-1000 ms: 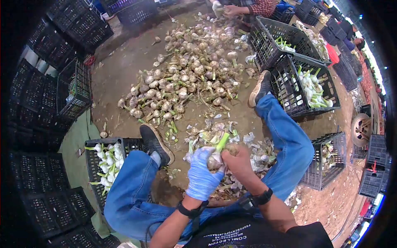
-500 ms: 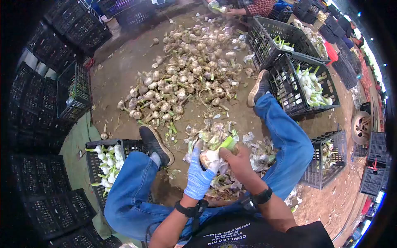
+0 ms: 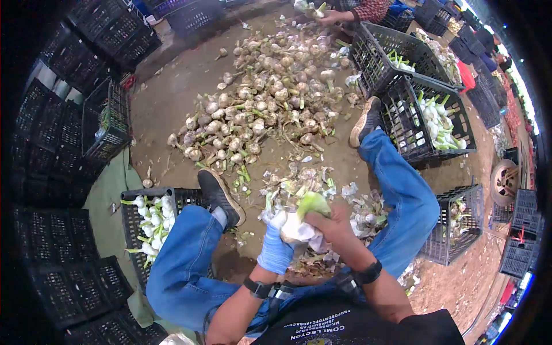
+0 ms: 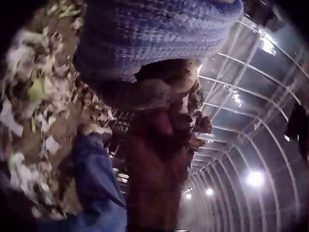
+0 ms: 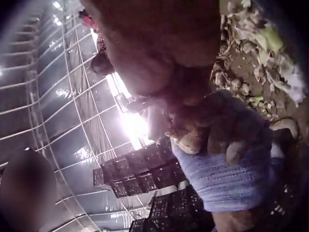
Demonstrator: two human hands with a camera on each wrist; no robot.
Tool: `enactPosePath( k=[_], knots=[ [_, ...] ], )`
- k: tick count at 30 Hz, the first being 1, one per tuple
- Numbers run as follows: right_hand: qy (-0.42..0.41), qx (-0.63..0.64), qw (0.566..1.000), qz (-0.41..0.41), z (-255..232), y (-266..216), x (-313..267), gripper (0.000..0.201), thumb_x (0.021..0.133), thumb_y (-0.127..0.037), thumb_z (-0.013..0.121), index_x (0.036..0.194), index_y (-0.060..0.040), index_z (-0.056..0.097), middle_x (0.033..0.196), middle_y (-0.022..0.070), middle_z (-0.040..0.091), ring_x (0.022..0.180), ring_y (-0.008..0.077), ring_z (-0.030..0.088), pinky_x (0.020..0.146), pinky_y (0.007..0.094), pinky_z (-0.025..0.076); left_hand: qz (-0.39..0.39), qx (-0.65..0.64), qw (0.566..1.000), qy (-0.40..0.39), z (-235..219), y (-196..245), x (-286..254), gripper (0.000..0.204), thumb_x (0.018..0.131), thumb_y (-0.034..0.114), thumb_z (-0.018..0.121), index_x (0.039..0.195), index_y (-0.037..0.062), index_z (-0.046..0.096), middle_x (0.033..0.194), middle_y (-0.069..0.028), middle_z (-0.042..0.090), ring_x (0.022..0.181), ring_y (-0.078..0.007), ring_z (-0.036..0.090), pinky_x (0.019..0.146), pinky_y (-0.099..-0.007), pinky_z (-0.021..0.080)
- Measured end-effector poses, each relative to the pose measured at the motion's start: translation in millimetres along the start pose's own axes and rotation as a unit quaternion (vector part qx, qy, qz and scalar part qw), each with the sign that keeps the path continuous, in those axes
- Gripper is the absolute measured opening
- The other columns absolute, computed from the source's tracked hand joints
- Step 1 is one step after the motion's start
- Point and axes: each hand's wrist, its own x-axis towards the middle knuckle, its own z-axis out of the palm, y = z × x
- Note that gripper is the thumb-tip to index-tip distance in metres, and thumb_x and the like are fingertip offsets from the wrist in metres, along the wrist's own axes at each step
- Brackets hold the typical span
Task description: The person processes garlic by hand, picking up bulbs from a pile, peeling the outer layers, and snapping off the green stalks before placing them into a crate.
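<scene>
In the head view a garlic bulb (image 3: pixel 296 229) with whitish skin and a broad green stem (image 3: pixel 313 204) is between my two hands, over the litter of peel. My left hand (image 3: pixel 276 247), in a blue-and-white knit glove, grips the bulb from the left. From the right, my bare right hand (image 3: pixel 334 223) pinches the outer skin near the stem's base, its fingertips partly hidden behind the leaf. The left wrist view has the gloved hand (image 4: pixel 154 48) close up, with brown papery skin (image 4: pixel 198 121) sticking out past the fingers.
A large heap of unpeeled garlic (image 3: pixel 259 109) lies ahead on the ground. Peel scraps (image 3: pixel 299 178) surround my hands. A black crate (image 3: pixel 181 198) by my left leg and another crate (image 3: pixel 399 123) by my right foot hold white garlic. Another person's hand (image 3: pixel 330 17) works beyond the heap.
The green stem, upright one second ago, now leans over and spreads wider as my right hand tugs at the skin. More white shows on the bulb. My left hand has turned slightly around it.
</scene>
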Motion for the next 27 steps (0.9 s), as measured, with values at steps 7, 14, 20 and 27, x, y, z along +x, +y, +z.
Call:
enactPosePath(
  k=[7,14,20,27],
  knots=[
    [0.038,-0.119,0.989,-0.080,0.8,-15.3,-0.5,0.016,0.095,-0.016,0.064,0.092,-0.0015,0.069,0.073,-0.0004,0.065,0.063,0.0041,0.054,0.053,0.0238,0.042,0.071,0.264,0.958,0.083,-8.9,8.3,16.9,0.061,0.092,0.039,0.065,0.134,-0.0020,0.050,0.118,-0.0130,0.063,0.103,-0.0153,0.060,0.091,-0.0306,0.049],
    [0.006,-0.339,0.915,-0.217,16.1,10.5,-4.5,0.012,0.085,-0.005,0.066,0.097,-0.0010,0.063,0.078,0.0149,0.058,0.069,0.0294,0.059,0.062,0.0360,0.046,0.091,0.274,0.951,0.110,10.1,8.3,19.3,0.043,0.094,0.032,0.062,0.125,0.0026,0.056,0.104,-0.0067,0.065,0.093,-0.0110,0.059,0.081,-0.0269,0.050],
    [0.109,-0.029,0.993,-0.046,0.9,30.7,10.5,0.019,0.095,-0.018,0.064,0.089,0.0002,0.067,0.075,-0.0025,0.065,0.065,0.0063,0.052,0.057,0.0292,0.043,0.081,-0.016,0.992,0.100,4.1,23.6,14.5,0.047,0.091,0.034,0.046,0.116,-0.0026,0.062,0.107,-0.0151,0.066,0.097,-0.0237,0.064,0.087,-0.0357,0.053],
    [0.089,-0.422,0.894,-0.117,-67.9,46.1,26.2,0.033,0.087,-0.024,0.071,0.106,0.0016,0.066,0.090,0.0121,0.067,0.082,0.0190,0.066,0.066,0.0338,0.052,0.169,0.109,0.980,0.002,13.1,41.6,1.2,0.056,0.090,0.040,0.050,0.125,-0.0027,0.059,0.119,-0.0135,0.063,0.103,-0.0186,0.062,0.088,-0.0329,0.053]
  ],
)
